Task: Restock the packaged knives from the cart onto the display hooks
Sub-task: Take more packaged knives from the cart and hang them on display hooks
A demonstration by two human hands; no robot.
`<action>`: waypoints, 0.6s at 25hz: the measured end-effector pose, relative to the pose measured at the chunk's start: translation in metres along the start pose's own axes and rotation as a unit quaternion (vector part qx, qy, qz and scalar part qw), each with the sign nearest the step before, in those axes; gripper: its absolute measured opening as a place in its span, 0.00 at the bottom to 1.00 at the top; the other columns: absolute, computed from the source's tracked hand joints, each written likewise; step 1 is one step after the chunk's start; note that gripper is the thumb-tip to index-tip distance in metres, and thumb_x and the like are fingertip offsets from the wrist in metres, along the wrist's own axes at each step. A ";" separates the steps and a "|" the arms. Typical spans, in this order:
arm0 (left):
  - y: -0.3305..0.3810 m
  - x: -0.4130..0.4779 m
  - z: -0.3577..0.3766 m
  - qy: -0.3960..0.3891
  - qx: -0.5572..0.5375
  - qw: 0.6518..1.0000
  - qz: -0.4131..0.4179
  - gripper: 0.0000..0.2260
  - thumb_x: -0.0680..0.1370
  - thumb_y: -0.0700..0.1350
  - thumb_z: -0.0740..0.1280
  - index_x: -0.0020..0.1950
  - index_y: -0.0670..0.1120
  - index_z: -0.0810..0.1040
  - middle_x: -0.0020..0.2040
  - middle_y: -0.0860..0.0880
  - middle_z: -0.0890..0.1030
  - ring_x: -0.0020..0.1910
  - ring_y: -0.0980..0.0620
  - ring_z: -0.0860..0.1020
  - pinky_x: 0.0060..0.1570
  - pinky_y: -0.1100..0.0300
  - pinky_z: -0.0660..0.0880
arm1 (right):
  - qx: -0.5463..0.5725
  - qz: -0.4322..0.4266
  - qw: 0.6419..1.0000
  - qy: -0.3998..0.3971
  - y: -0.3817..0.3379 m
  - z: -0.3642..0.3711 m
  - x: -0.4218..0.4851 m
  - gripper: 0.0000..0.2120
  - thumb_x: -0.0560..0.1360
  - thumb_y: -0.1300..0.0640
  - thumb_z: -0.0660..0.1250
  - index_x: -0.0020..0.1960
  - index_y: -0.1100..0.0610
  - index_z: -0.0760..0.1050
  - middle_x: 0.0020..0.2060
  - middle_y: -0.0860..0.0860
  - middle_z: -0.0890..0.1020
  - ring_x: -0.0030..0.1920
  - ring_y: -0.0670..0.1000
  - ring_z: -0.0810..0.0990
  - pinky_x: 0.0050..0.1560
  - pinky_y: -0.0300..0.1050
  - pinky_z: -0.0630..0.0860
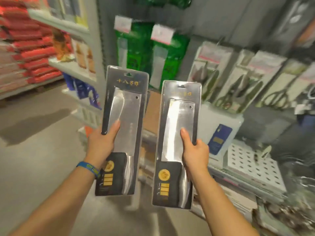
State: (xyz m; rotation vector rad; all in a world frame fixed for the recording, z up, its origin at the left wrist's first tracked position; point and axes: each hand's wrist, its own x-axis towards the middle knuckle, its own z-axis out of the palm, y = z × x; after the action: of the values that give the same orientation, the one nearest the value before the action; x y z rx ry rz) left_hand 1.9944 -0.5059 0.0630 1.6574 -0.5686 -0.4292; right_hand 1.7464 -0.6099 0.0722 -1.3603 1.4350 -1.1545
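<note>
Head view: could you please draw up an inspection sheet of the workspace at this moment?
Surface: grey floor; perforated white shelf panel at lower right.
Job's things: two packaged knives, the left pack and the right pack, held upright with hang holes on top, not yet on hooks; cart not in view.
Clutter: white board with a blue label standing beside that panel.
Grippers: left hand grips the left pack's edge, thumb on its front; right hand grips the right pack likewise.
Cables: nothing seen.
Surroundings: green knife packs hanging ahead, scissor packs to the right, red sacks at far left; much is blurred.
</note>
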 end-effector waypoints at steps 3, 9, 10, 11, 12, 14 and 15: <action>0.083 0.055 0.035 -0.018 -0.001 0.997 0.078 0.24 0.65 0.76 0.66 0.40 0.56 0.83 0.39 0.57 0.85 0.41 0.61 0.82 0.51 0.50 0.80 | 0.021 -0.061 0.997 0.043 -0.067 -0.003 0.054 0.25 0.71 0.29 0.70 0.38 0.53 0.79 0.30 0.43 0.82 0.32 0.40 0.80 0.28 0.30 0.70; 0.232 0.134 0.075 -0.046 -0.110 0.967 0.224 0.25 0.67 0.71 0.69 0.43 0.50 0.84 0.41 0.58 0.86 0.42 0.63 0.83 0.44 0.63 0.79 | 0.047 -0.232 0.960 0.147 -0.220 -0.018 0.136 0.36 0.70 0.28 0.69 0.31 0.60 0.63 0.27 0.49 0.66 0.27 0.45 0.62 0.30 0.48 0.63; 0.256 0.145 0.080 -0.057 -0.125 0.961 0.239 0.27 0.67 0.71 0.69 0.47 0.48 0.85 0.44 0.54 0.86 0.46 0.58 0.84 0.48 0.60 0.80 | 0.044 -0.247 0.954 0.165 -0.244 -0.024 0.147 0.34 0.71 0.29 0.69 0.31 0.56 0.60 0.26 0.48 0.63 0.26 0.45 0.60 0.30 0.48 0.61; 0.283 0.156 0.086 -0.068 -0.138 0.954 0.257 0.29 0.66 0.71 0.70 0.49 0.46 0.85 0.45 0.51 0.87 0.48 0.53 0.84 0.52 0.54 0.80 | 0.042 -0.262 0.946 0.187 -0.269 -0.031 0.157 0.34 0.71 0.29 0.69 0.31 0.55 0.58 0.26 0.48 0.62 0.26 0.46 0.60 0.30 0.49 0.60; 0.307 0.165 0.091 -0.082 -0.150 0.946 0.275 0.29 0.66 0.71 0.70 0.48 0.46 0.85 0.45 0.50 0.87 0.48 0.49 0.84 0.52 0.50 0.80 | 0.037 -0.277 0.937 0.211 -0.290 -0.037 0.166 0.34 0.71 0.29 0.69 0.31 0.54 0.58 0.25 0.48 0.62 0.26 0.47 0.60 0.30 0.49 0.61; 0.359 0.185 0.101 -0.114 -0.181 0.926 0.313 0.28 0.66 0.71 0.71 0.45 0.45 0.85 0.43 0.48 0.86 0.46 0.46 0.85 0.52 0.44 0.80 | 0.033 -0.305 0.917 0.257 -0.334 -0.050 0.184 0.35 0.72 0.28 0.68 0.31 0.57 0.60 0.26 0.51 0.66 0.28 0.50 0.63 0.31 0.51 0.63; 0.379 0.192 0.106 -0.127 -0.194 0.918 0.323 0.29 0.65 0.71 0.72 0.46 0.45 0.85 0.43 0.47 0.86 0.45 0.45 0.85 0.52 0.42 0.80 | 0.032 -0.313 0.910 0.271 -0.352 -0.055 0.190 0.36 0.72 0.27 0.67 0.32 0.60 0.63 0.27 0.54 0.67 0.29 0.52 0.65 0.32 0.52 0.64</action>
State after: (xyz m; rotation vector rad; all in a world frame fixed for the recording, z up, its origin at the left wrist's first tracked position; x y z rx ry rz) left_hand 2.0407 -0.7452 0.4272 0.9619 -1.1026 -0.2433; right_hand 1.7627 -0.7928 0.4321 -1.5801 1.3248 -2.1118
